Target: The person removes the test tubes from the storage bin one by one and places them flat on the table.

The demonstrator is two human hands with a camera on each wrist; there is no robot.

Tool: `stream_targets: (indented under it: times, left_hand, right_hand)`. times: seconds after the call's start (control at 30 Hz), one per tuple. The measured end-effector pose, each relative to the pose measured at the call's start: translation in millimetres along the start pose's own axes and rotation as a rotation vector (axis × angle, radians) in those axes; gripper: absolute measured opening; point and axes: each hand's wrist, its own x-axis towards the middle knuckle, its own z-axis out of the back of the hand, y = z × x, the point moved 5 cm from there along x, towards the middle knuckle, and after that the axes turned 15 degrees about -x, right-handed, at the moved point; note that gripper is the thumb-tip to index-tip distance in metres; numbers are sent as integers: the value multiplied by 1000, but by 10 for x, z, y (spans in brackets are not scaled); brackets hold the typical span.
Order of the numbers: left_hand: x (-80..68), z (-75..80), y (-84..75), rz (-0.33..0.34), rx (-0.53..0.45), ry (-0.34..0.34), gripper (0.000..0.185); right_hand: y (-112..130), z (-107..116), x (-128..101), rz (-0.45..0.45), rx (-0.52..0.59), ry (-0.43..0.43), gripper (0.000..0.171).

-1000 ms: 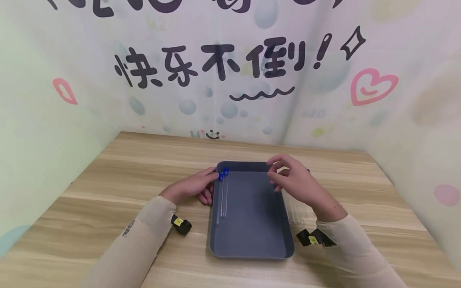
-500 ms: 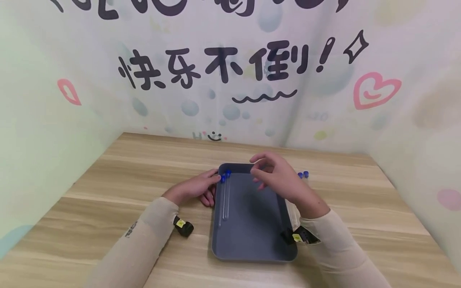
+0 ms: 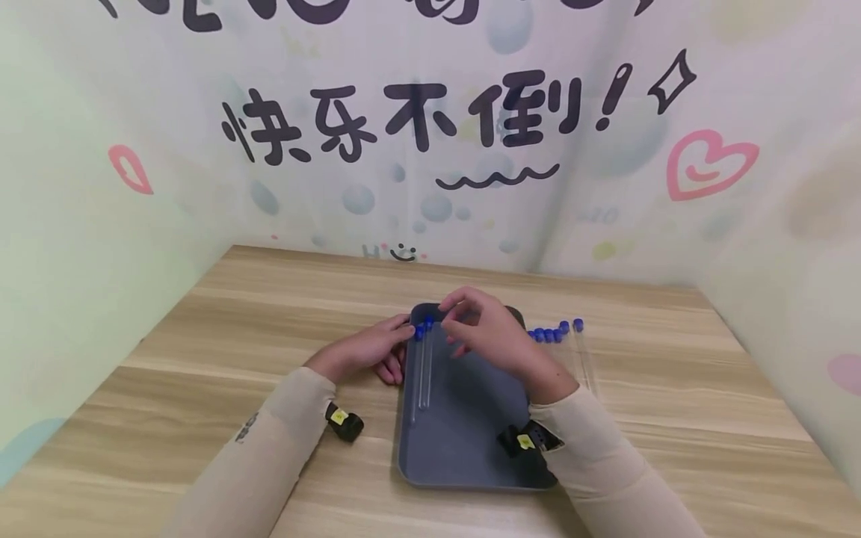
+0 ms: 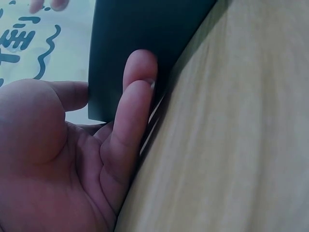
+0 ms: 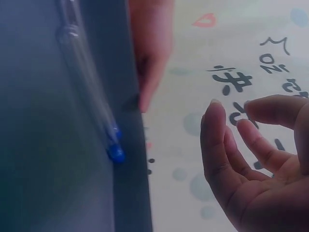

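The backdrop wall (image 3: 430, 149) carries black Chinese lettering "快乐不倒!" (hand-drawn style); small print on the left sleeve (image 3: 244, 429) is unreadable.

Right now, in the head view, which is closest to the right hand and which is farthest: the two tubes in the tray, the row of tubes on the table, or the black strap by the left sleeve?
From the right hand:
1. Two tubes in the tray, just left of it.
2. Row of tubes on the table, to its right.
3. Black strap, far left, near the left sleeve.

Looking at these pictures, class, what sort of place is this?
Probably a staged tabletop booth, not a real lab: a wooden table, cartoon-printed backdrop walls, a grey tray and blue-capped tubes.
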Motion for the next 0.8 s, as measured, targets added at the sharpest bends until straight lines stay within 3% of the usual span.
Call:
stream_targets:
  times: [0.4,0.8]
  left_hand:
    - [-27,7,-10,-9,-12,6,46]
    - [-32,-3,-17,11,-30,3,50]
  right_hand:
    - [-133,-269,98,-26,42,45,25]
    - [-293,-449,119,-125,110,123,32]
